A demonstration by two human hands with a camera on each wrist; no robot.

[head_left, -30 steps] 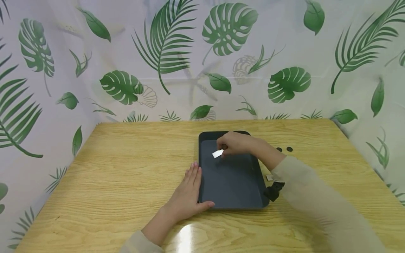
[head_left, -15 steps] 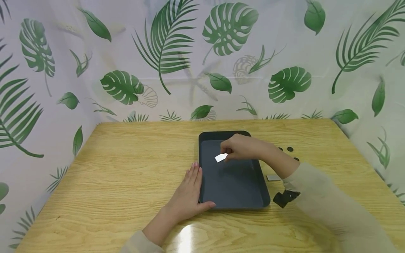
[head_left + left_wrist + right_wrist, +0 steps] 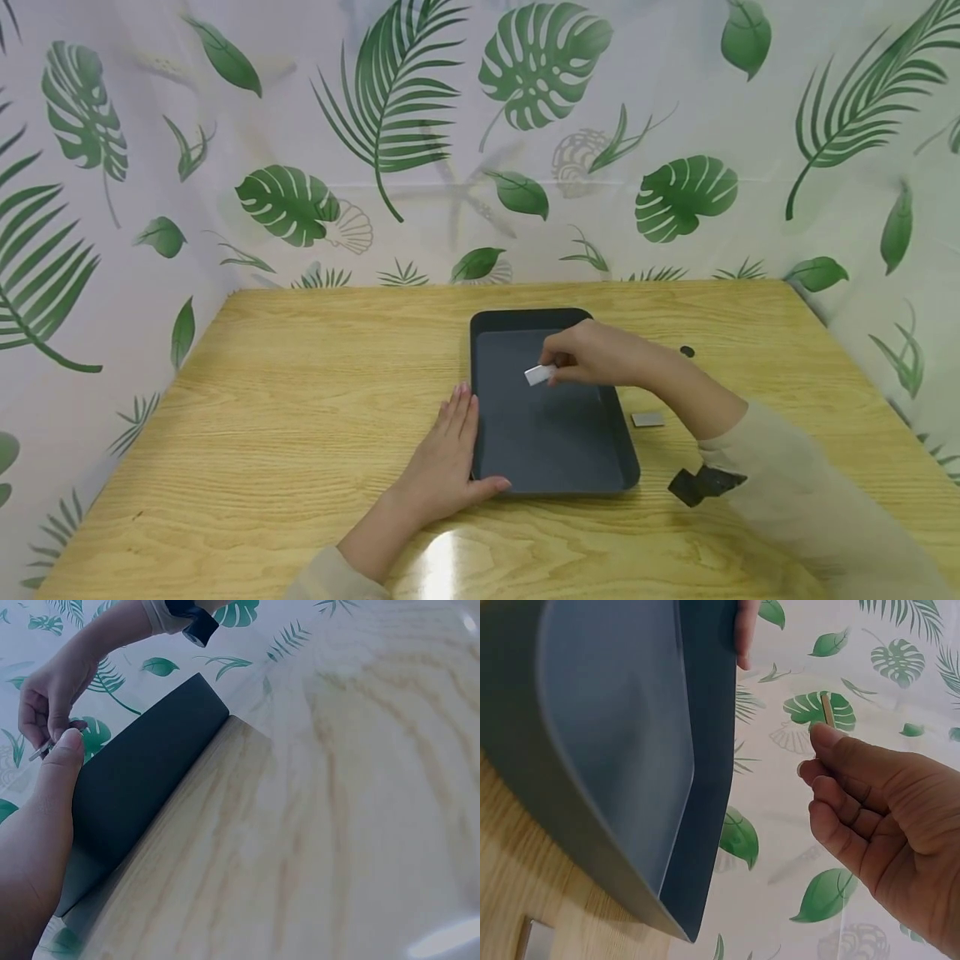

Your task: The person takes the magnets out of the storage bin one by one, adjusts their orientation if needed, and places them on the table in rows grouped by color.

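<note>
My right hand (image 3: 592, 354) pinches a small, flat, white-silver rectangular piece (image 3: 537, 375) between thumb and fingers, above the dark grey tray (image 3: 543, 454). In the right wrist view the piece shows as a thin strip (image 3: 827, 710) seen edge-on, past the thumb tip. The other fingers of that hand curl in. My left hand (image 3: 442, 467) lies along the tray's left side with straight fingers. Its thumb reaches over the near left corner. Nothing lies on the visible floor of the tray.
A similar flat rectangular piece (image 3: 648, 419) lies on the wooden table (image 3: 300, 417), just right of the tray. Behind the right forearm shows a black disc (image 3: 687, 352). A leaf-patterned cloth (image 3: 420, 192) rises at the table's back edge.
My right hand has moved right and slightly nearer over the tray, still pinching the piece. The forearm now covers other black discs seen earlier. The left hand and tray stay put.
</note>
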